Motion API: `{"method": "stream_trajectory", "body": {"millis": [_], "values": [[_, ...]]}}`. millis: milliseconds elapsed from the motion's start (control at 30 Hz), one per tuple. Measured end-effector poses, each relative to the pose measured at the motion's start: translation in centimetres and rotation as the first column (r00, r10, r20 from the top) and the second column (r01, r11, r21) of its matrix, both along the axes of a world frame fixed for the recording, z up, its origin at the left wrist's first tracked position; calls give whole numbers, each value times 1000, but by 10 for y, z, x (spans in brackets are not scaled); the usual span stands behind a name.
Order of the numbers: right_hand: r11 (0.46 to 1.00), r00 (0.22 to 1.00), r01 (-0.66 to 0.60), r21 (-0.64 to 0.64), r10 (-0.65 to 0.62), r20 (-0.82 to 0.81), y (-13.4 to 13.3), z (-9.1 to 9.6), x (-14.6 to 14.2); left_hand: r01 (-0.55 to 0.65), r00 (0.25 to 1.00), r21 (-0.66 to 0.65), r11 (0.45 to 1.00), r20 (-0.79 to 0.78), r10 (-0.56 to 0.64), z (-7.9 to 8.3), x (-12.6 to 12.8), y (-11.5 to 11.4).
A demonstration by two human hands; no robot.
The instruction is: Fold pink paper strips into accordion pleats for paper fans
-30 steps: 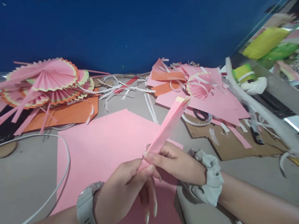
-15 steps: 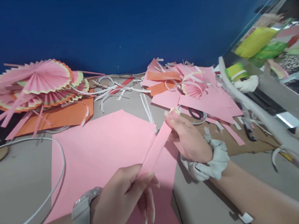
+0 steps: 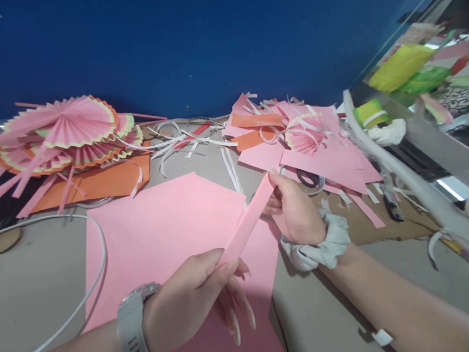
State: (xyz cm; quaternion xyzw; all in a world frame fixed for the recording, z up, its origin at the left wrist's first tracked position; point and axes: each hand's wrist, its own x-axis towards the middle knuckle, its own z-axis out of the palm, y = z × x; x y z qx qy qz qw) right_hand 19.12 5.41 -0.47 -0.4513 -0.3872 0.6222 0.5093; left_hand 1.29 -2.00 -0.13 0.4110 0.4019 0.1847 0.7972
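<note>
A narrow folded strip of pink paper (image 3: 249, 217) slants between my hands above the table. Its near end is pinched between the thumb and fingers of my left hand (image 3: 204, 293), which wears a grey watch. Thumb and fingertips of my right hand (image 3: 292, 204) grip the far end; a pale scrunchie circles that wrist. Beneath the strip lie large pink paper sheets (image 3: 149, 233), partly covered by my left hand and forearm.
Pleated paper fans (image 3: 78, 126) are heaped at the back left on orange paper (image 3: 95, 182). Curled white strips (image 3: 174, 140) lie mid-back. Pink paper pieces (image 3: 319, 163) and black-handled scissors (image 3: 307, 178) are at right. A white cable (image 3: 103, 247) loops at left, near a grey tube (image 3: 406, 169) at far right.
My right fingertips have shifted on the strip's far end, and a pale yellowish bit beside them no longer shows. My left hand still pinches the near end. The view has shifted slightly.
</note>
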Motion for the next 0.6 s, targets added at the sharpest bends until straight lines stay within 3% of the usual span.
{"method": "stream_trajectory", "body": {"millis": [167, 267, 400, 500, 600], "values": [[999, 997, 45, 25, -43, -63, -2, 8, 0, -28, 998, 50, 998, 55, 26, 0, -2, 0], [997, 996, 38, 60, -33, -80, -7, 11, 0, -13, 983, 87, 996, 185, -3, 2, -5, 1], [975, 986, -163, 153, 164, 7, -14, 5, 0, 62, 901, 39, 997, 428, -73, 5, -8, 5], [941, 955, -282, 186, 257, 148, -19, -1, -2, 62, 933, 84, 994, 349, -88, 3, -6, 6], [890, 897, -420, 179, 376, 233, -25, -1, -6, -31, 989, 122, 992, 148, 13, 0, -2, 3]]}}
